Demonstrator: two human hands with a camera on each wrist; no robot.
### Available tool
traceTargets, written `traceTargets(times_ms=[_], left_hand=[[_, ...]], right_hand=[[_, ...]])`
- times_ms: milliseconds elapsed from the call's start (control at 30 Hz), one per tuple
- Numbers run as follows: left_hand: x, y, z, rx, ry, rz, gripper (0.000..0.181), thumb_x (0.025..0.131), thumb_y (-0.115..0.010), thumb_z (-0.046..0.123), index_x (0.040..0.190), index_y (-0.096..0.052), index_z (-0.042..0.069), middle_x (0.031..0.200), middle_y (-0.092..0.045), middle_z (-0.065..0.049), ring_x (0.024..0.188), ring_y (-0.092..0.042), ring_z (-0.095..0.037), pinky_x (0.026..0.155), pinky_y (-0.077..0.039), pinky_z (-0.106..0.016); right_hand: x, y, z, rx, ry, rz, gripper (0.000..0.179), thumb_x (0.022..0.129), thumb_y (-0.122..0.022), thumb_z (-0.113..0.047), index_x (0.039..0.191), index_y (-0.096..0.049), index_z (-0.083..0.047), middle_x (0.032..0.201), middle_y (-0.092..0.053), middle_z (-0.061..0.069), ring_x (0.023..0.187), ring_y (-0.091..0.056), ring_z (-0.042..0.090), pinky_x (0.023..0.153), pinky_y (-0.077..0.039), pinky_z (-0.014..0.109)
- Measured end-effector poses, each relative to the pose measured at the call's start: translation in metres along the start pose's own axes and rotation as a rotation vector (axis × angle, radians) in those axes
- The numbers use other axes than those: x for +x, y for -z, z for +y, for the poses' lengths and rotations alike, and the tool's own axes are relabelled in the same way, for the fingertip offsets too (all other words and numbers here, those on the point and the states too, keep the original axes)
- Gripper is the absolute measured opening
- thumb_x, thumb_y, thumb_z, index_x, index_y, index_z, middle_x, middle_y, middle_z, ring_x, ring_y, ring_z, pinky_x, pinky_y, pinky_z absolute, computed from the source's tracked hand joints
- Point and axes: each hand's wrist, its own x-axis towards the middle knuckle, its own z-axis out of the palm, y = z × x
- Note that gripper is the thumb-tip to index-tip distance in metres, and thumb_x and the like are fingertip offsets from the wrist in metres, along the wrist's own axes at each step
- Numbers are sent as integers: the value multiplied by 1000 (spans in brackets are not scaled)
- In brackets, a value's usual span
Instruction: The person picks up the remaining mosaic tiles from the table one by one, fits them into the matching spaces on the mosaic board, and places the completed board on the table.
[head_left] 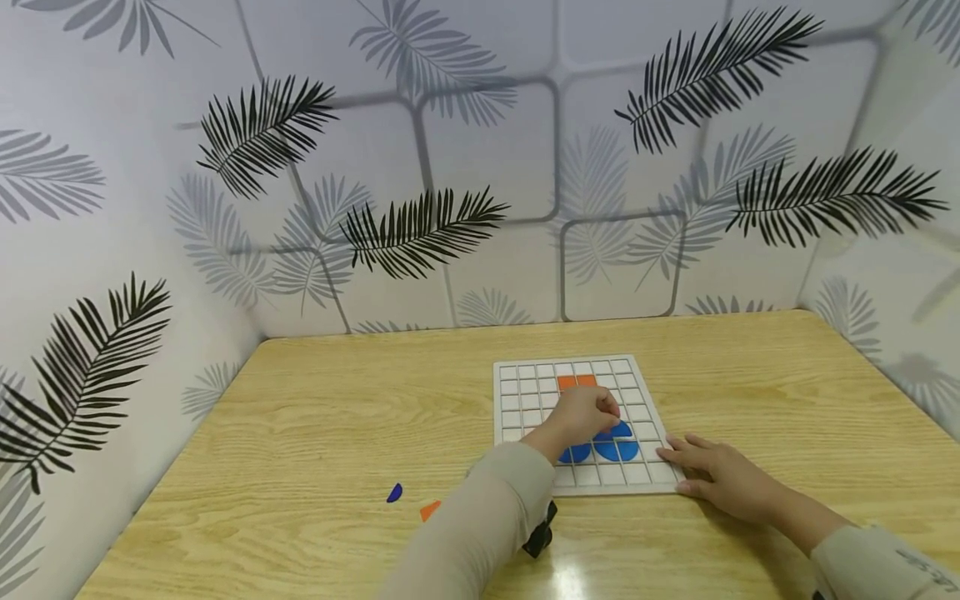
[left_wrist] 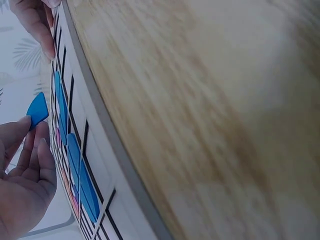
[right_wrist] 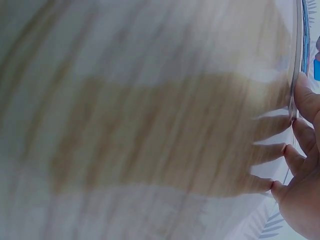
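My left hand (head_left: 576, 414) hovers over a white grid board (head_left: 647, 397) and pinches a small blue quarter-round piece (left_wrist: 38, 111) between thumb and fingers. Below it, blue rounded pieces (head_left: 617, 452) sit in the cells of the near part of the board. Orange pieces (head_left: 576, 382) fill cells farther up, and a bit of pink shows among the cells in the left wrist view. My forearm and hand hide the board's near left part. With fingers spread, my right hand (head_left: 723, 477) rests at the board's near right corner, thumb against its edge.
On the wooden table (head_left: 337, 417), left of the board, lie a dark blue half-round piece (head_left: 394, 492) and an orange piece (head_left: 430, 509), partly behind my left sleeve (head_left: 480, 517). A leaf-patterned wall (head_left: 495, 283) borders the table's far edge.
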Motion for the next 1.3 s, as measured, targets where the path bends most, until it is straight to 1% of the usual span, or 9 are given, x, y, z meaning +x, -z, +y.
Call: traceTargets(times_ms=[233, 367, 433, 600, 700, 867, 1000, 1133, 1300], left_hand=[[5, -2, 1, 113, -15, 13, 8, 80, -61, 8, 73, -58, 11, 69, -57, 6, 59, -50, -4, 55, -38, -17], [9, -6, 2, 206, -49, 7, 7, 78, -62, 8, 73, -60, 12, 71, -59, 5, 61, -49, -4, 57, -38, -15], [10, -8, 2, 240, -65, 15, 7, 78, -63, 9, 73, -60, 12, 71, -59, 6, 61, -48, -4, 58, -37, -14], [10, -10, 4, 267, -50, 40, 7, 78, -64, 11, 72, -61, 12, 69, -57, 7, 62, -48, -4, 58, -37, -14], [10, -10, 4, 297, -44, 33, 5, 77, -64, 13, 74, -61, 12, 70, -55, 8, 63, -46, -4, 59, -37, -14], [9, -10, 5, 381, -48, 19, 4, 77, -65, 15, 76, -62, 13, 69, -53, 9, 63, -45, -3, 59, -36, -13], [7, -10, 8, 432, -25, 8, 5, 77, -65, 18, 78, -63, 14, 70, -54, 9, 64, -45, -4, 59, -36, -13], [6, -11, 9, 447, -3, -1, 7, 77, -66, 19, 78, -62, 14, 70, -53, 8, 65, -45, -4, 61, -36, -14], [9, -14, 7, 485, -8, -5, 8, 77, -66, 21, 78, -62, 14, 71, -53, 8, 67, -45, -4, 63, -36, -14]], right_hand=[[1, -2, 0, -10, -4, 11, 45, 78, -61, -24, 116, -54, -1, 118, -46, 26, 109, -35, 48, 82, -29, 57], [-1, -2, 0, -8, -7, 16, 44, 78, -62, -23, 116, -54, -2, 118, -46, 25, 109, -36, 46, 83, -31, 55], [-2, -2, 1, -3, 2, 20, 43, 78, -62, -23, 116, -54, -2, 118, -46, 25, 109, -37, 45, 82, -32, 54], [-2, -4, 1, -11, 31, 41, 43, 78, -62, -24, 116, -55, -4, 117, -47, 25, 108, -39, 45, 81, -33, 54], [-2, -5, 1, -13, 37, 53, 43, 77, -62, -24, 115, -56, -5, 116, -48, 24, 107, -39, 45, 80, -33, 54], [-1, -5, 2, -3, 37, 55, 43, 77, -63, -23, 115, -56, -4, 116, -48, 25, 107, -38, 46, 81, -32, 55], [0, -5, 3, -3, 42, 60, 43, 77, -63, -24, 115, -56, -4, 116, -48, 24, 107, -38, 47, 80, -32, 56], [-1, -5, 3, 11, 34, 56, 43, 77, -62, -24, 115, -55, -5, 116, -47, 25, 107, -37, 48, 80, -31, 57], [-2, -4, 2, 9, 34, 60, 43, 76, -63, -22, 114, -56, -4, 116, -48, 25, 106, -37, 48, 80, -32, 58]])
